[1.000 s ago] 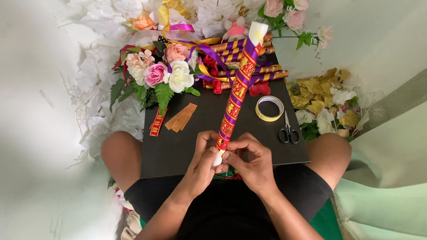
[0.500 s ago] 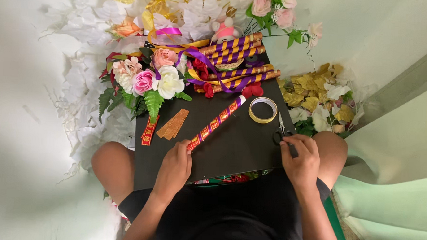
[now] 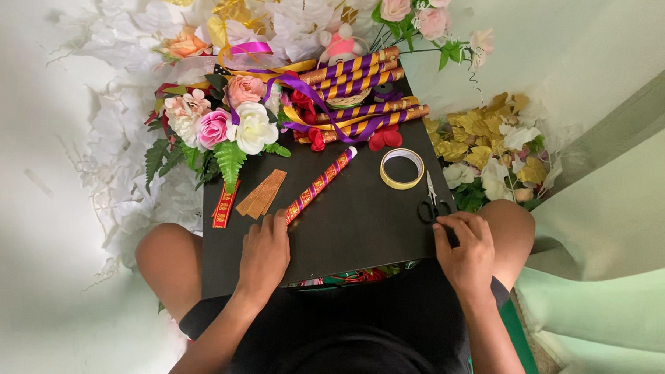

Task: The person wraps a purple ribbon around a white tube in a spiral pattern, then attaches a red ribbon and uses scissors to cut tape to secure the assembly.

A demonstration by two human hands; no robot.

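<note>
At the far left, white paper leaves (image 3: 123,54) lie spread over the pale floor, and against them sits a bunch of artificial flowers: one peach bloom (image 3: 184,43) higher up, then four roses close together, pale pink (image 3: 182,105), bright pink (image 3: 214,127), salmon (image 3: 244,89) and cream (image 3: 255,125), with green fern fronds (image 3: 229,161) below them. On the black board (image 3: 361,225) that serves as a worktop across the person's knees lie one red patterned ribbon strip (image 3: 224,205) and, just beside it, two tan strips (image 3: 262,194) overlapping. The left hand (image 3: 264,252) rests flat on the board, fingers together, its grip holding nothing, the fingertips touching the lower end of one stick wrapped in red and gold ribbon (image 3: 319,185), which lies slanted up to the right. Behind it, a pile of about five sticks wrapped in purple and gold (image 3: 358,92) rests at the board's far edge, tangled with loose purple ribbon (image 3: 306,97). To the right lies one roll of clear tape (image 3: 402,169), then one pair of small black-handled scissors (image 3: 429,201), blades pointing away. The right hand (image 3: 464,250) has its fingers curled down onto the scissor handles; whether the grip has closed on them I cannot tell. Beyond the board's right edge lies a heap of gold and white leaves (image 3: 488,148)
</note>
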